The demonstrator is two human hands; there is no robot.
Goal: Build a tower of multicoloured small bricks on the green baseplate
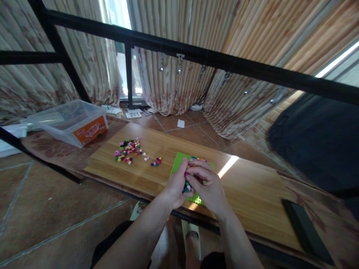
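My left hand (177,184) is cupped over a green studded baseplate (175,163), holding several small coloured toy bricks (187,187) in its palm. Close against it, my right hand (208,183) has its thumb and fingers pinched together at the left hand's fingertips; a small pinkish brick seems to show there, mostly covered. Along the baseplate's far edge runs a row of coloured bricks (198,158), partly hidden behind my fingers.
A pile of mixed toy bricks (129,149) and a smaller cluster (156,162) lie left on the wooden board (246,186). Beyond is a clear plastic box (64,123) with an orange label. A dark flat object (305,228) lies right. A black metal rail (196,52) crosses ahead.
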